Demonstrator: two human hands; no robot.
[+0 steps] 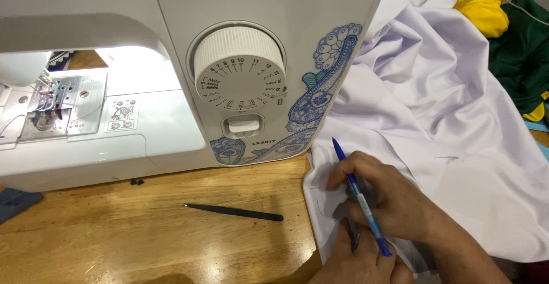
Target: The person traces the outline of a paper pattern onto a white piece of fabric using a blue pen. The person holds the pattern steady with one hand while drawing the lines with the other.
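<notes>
While my right hand (394, 204) pinches the blue pen (361, 198) between its fingers, my left hand (360, 261), fingers pressed together, pins the white fabric (446, 130) flat on the counter (171, 244).

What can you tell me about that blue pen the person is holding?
The blue pen is a slim stick pen with a translucent blue barrel that looks like plastic. It lies slanted, its upper end pointing up and left over the white fabric, its lower end toward the person. The right hand grips its middle, so that part is hidden. The left hand sits just below, at its lower end.
</notes>
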